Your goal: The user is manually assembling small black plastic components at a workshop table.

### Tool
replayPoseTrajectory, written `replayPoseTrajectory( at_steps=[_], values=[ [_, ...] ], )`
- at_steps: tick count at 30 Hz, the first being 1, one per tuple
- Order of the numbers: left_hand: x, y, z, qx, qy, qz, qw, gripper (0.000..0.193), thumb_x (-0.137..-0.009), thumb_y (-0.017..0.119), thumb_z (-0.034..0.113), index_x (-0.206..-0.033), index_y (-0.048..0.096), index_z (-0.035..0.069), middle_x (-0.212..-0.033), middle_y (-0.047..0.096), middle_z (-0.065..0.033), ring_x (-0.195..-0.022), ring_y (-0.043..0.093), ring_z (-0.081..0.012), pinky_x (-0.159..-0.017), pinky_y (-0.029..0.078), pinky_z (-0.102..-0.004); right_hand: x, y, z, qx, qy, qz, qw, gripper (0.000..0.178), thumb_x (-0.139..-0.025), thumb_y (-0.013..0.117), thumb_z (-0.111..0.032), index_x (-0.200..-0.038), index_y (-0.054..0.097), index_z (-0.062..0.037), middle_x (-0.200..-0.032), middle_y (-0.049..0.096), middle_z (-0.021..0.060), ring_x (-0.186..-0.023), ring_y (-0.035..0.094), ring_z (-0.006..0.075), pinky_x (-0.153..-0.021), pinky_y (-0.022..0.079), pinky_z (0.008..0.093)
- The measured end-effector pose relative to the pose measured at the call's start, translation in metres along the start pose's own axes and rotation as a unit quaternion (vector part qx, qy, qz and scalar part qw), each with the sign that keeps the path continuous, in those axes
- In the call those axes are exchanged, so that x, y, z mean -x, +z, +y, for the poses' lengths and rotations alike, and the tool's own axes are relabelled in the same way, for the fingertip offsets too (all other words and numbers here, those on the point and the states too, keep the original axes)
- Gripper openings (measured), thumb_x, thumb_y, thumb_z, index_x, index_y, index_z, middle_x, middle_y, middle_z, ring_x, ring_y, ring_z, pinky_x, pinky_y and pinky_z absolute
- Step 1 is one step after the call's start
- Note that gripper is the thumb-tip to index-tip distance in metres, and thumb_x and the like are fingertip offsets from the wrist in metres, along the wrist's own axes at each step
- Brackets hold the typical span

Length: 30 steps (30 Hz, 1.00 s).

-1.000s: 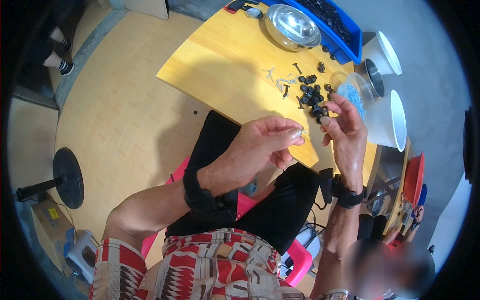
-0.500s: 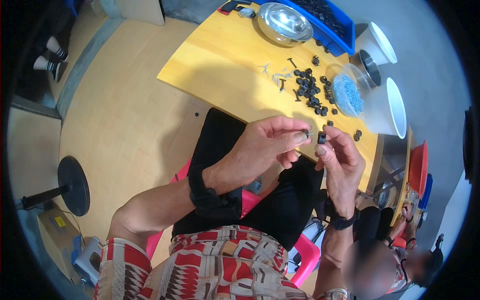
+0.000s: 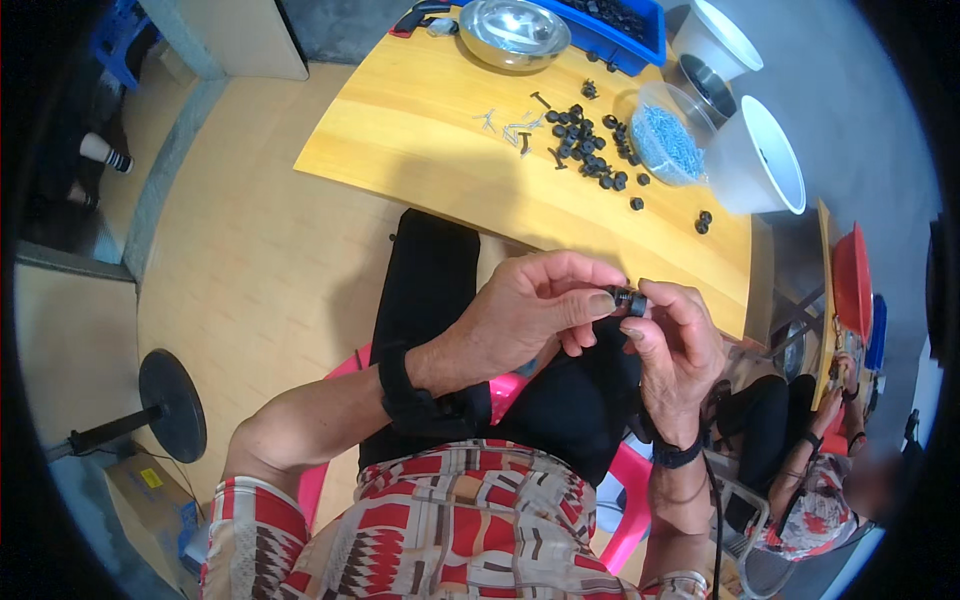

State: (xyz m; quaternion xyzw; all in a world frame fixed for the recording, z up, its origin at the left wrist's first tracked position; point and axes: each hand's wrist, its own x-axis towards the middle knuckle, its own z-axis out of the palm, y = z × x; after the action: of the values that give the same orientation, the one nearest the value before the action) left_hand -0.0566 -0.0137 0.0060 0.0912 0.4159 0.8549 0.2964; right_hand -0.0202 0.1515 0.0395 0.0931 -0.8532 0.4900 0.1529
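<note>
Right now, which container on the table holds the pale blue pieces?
The clear plastic tub between the black parts and the nearer white bucket; it alone is see-through, while the blue bin holds black pieces.

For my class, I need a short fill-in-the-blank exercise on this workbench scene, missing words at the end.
1. The left hand and right hand meet at a small piece coloured mainly ____.
2. In the picture, the silver pins lie to the ____ of the loose black parts.
3. The clear tub holds many small pieces coloured ____.

Missing words: black; left; blue.
</note>
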Motion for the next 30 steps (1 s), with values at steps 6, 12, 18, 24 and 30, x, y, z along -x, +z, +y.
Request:
replayPoseTrajectory(
  at_steps=[6,12,18,24,30],
  values=[
    [0.006,0.01,-0.002,-0.012,-0.013,-0.009,1.0,0.023,-0.085,0.057,0.011,-0.106,0.054,0.002,-0.072,0.058,-0.0034,-0.064,0.055,-0.0091,-0.057,0.046,-0.0217,0.008,-0.005,-0.002,0.011,-0.031,0.006,0.999,0.031,-0.068,0.072,-0.011,-0.095,0.061,-0.0006,-0.08,0.057,0.0066,-0.065,0.05,0.0127,-0.059,0.042,0.0231],
    [0.007,0.011,-0.004,-0.014,-0.001,-0.022,1.0,0.023,-0.083,0.058,0.007,-0.106,0.055,0.003,-0.074,0.059,-0.0034,-0.065,0.057,-0.0083,-0.055,0.047,-0.0206,0.017,-0.008,-0.004,0.007,-0.045,0.001,0.999,0.032,-0.068,0.073,-0.007,-0.096,0.059,-0.0003,-0.082,0.056,0.0067,-0.066,0.049,0.0117,-0.059,0.041,0.0222],
    [0.006,0.009,-0.004,-0.012,-0.016,-0.028,0.999,0.025,-0.082,0.059,0.006,-0.106,0.055,0.002,-0.079,0.06,-0.0041,-0.066,0.057,-0.0077,-0.056,0.047,-0.0198,0.028,-0.009,0.001,-0.094,0.062,0.049,0.992,0.034,-0.065,0.074,-0.003,-0.096,0.058,0.0001,-0.084,0.057,0.0058,-0.067,0.049,0.0097,-0.06,0.041,0.0213],
    [0.006,0.01,-0.006,-0.006,-0.009,-0.051,0.999,0.025,-0.082,0.059,0.006,-0.107,0.055,0.001,-0.081,0.061,-0.0057,-0.066,0.058,-0.0084,-0.056,0.049,-0.0205,0.032,-0.012,-0.002,-0.024,0.008,0.049,0.998,0.034,-0.066,0.074,-0.006,-0.096,0.059,-0.0006,-0.085,0.058,0.0073,-0.067,0.05,0.011,-0.06,0.041,0.0214],
    [0.007,0.01,-0.009,0.004,0.019,-0.086,0.996,0.024,-0.086,0.055,0.011,-0.108,0.054,0.001,-0.083,0.061,-0.007,-0.066,0.058,-0.0087,-0.056,0.049,-0.0208,0.039,-0.014,-0.006,-0.005,-0.011,0.059,0.998,0.034,-0.068,0.073,-0.009,-0.098,0.059,-0.0012,-0.085,0.057,0.0074,-0.065,0.051,0.0119,-0.059,0.041,0.022]
  ],
)
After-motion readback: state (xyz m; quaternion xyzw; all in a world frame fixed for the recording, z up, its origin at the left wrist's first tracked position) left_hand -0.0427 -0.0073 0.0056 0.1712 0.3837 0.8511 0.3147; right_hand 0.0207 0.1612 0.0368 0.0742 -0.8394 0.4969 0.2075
